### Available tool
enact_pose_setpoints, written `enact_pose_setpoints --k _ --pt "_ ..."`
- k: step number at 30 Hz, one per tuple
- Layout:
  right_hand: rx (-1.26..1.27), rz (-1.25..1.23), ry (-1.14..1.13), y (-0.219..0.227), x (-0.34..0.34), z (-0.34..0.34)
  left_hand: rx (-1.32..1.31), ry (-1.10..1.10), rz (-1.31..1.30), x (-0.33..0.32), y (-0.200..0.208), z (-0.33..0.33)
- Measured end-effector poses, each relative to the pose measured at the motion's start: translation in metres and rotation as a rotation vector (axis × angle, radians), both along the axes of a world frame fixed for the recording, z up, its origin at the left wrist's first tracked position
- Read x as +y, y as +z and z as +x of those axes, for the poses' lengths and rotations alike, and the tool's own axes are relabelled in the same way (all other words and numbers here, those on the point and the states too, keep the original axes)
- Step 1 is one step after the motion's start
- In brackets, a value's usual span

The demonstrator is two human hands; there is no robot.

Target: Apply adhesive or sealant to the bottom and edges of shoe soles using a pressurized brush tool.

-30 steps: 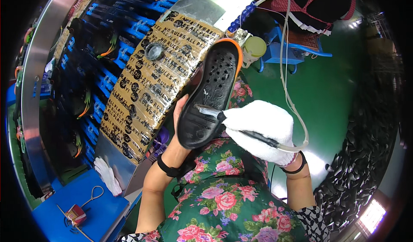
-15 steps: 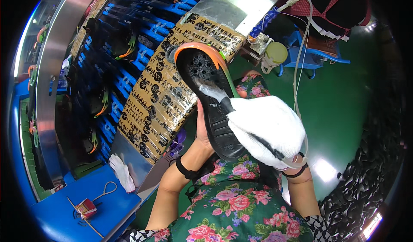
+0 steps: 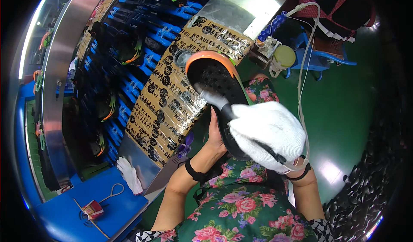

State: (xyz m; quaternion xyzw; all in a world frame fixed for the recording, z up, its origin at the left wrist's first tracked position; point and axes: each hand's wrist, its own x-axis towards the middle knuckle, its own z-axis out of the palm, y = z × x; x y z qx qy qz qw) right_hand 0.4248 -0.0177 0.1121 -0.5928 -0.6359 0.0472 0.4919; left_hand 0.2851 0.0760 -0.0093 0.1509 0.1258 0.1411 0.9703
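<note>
- The black shoe sole [image 3: 219,87] is gripped from beneath by the left hand [image 3: 215,134], unchanged.
- The brush [image 3: 215,101], clenched in the gloved right hand [image 3: 269,134], has been moved further toward the orange toe.

- shoe sole [image 3: 215,80]: black, dotted with small holes, orange rim;
- right hand [image 3: 269,134]: white knit glove;
- brush [image 3: 213,99]: pale bristles, black handle;
- bench [image 3: 112,207]: blue;
- floor [image 3: 344,113]: green;
- dress [image 3: 241,212]: green with pink flowers
</note>
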Motion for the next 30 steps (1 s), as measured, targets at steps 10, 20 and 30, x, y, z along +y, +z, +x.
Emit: enact_pose_setpoints --k 10,20,30 --pt "-0.103 -0.021 -0.207 0.005 0.004 -0.019 -0.114 0.104 0.095 0.008 0.006 0.011" --pt "0.014 0.045 -0.046 -0.008 -0.003 -0.007 -0.223 0.086 -0.130 0.013 0.029 0.030" --pt "0.181 0.063 0.012 -0.014 -0.006 -0.013 -0.374 0.061 -0.160 0.026 0.022 0.037"
